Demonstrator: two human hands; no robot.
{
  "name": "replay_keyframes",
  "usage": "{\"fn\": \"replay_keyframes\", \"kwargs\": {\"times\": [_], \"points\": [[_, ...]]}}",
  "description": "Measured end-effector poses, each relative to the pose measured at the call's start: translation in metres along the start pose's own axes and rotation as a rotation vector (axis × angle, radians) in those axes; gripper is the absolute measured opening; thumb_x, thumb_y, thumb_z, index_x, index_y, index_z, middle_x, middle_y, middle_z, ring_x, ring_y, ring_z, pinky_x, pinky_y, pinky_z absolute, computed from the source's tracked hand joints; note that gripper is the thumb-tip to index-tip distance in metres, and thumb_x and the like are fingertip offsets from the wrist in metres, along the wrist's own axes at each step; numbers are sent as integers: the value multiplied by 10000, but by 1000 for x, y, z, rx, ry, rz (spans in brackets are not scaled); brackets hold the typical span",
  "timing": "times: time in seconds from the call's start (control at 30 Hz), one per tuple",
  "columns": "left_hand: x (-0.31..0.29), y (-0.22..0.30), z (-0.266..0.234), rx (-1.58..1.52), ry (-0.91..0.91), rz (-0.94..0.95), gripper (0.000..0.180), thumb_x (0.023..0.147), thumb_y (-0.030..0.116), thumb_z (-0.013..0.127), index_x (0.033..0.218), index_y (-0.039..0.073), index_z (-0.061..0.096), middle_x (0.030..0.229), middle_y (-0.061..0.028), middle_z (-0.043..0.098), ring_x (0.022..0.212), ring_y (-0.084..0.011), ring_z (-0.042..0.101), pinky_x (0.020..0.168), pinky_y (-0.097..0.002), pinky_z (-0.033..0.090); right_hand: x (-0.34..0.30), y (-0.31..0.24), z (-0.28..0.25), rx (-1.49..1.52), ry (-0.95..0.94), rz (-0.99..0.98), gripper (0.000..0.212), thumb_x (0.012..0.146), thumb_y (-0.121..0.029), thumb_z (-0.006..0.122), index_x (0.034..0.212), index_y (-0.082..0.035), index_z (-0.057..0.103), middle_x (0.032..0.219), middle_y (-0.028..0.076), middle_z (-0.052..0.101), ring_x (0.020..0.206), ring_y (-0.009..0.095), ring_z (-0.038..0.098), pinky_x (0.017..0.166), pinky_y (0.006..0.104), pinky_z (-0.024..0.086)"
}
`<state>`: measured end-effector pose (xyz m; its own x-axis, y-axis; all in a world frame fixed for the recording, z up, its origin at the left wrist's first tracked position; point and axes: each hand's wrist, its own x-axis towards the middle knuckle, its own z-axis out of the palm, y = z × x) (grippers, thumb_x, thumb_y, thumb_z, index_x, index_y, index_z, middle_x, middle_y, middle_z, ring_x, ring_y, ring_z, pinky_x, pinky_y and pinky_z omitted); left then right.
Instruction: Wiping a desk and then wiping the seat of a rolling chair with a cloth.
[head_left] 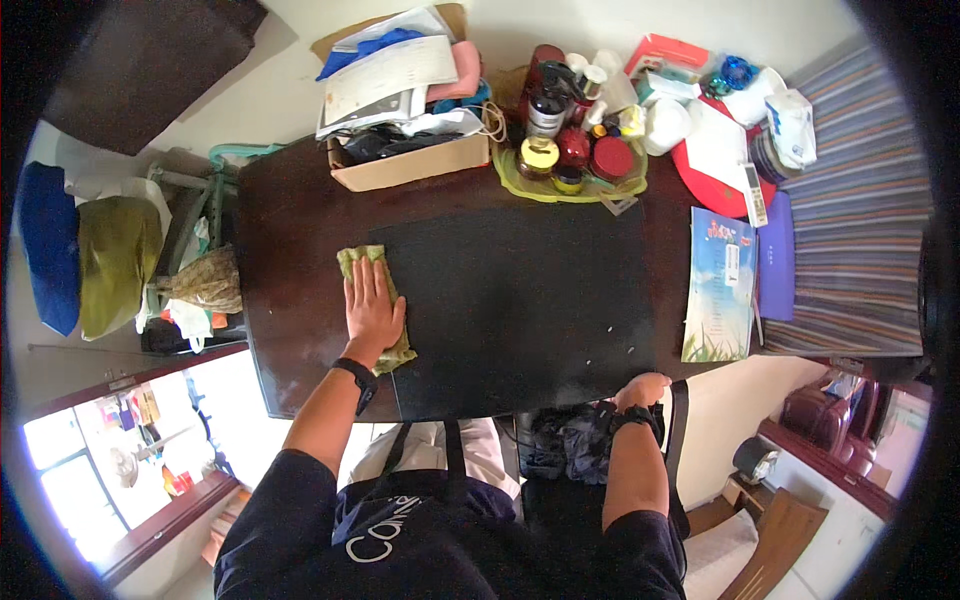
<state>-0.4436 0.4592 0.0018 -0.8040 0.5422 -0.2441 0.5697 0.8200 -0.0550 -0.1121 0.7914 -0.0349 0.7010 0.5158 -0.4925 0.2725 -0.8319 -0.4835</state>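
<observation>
My left hand (373,312) lies flat on a folded yellow-green cloth (402,356), fingers stretched out and pressing it to the table. The cloth straddles the left edge of a black desk mat (520,300), partly over the dark brown tabletop (290,300). At the table's front edge, right of centre, rests my right hand (643,389), its fingers curled in. Whether it grips the edge or something small is hidden. A few small white specks show on the mat near it.
A cardboard box (410,166) piled with papers and cloths stands at the back. Beside it, a yellow-green tray (515,183) holds jars and bottles. A blue-and-green booklet (720,290) lies at the right, by a purple folder (775,260) and a red round item (700,165).
</observation>
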Motion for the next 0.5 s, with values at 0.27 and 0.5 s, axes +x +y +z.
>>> {"fn": "replay_keyframes", "kwargs": {"times": [0.27,0.5], "points": [[46,-20,-18,3,46,56,714,932,408,430,1500,59,176,1565,-149,145,1455,-302,106,1165,-485,116,-25,-12,-2,133,-99,225,644,982,-481,188,1415,-49,389,1480,133,373,1324,383,381,1097,534,294],[53,-19,-20,8,57,69,742,921,415,450,1509,77,147,1568,-147,135,1454,-308,108,1163,-493,119,-5,2,0,198,-138,84,642,981,-486,197,1411,-53,397,1485,129,368,1318,368,392,1099,468,312]]}}
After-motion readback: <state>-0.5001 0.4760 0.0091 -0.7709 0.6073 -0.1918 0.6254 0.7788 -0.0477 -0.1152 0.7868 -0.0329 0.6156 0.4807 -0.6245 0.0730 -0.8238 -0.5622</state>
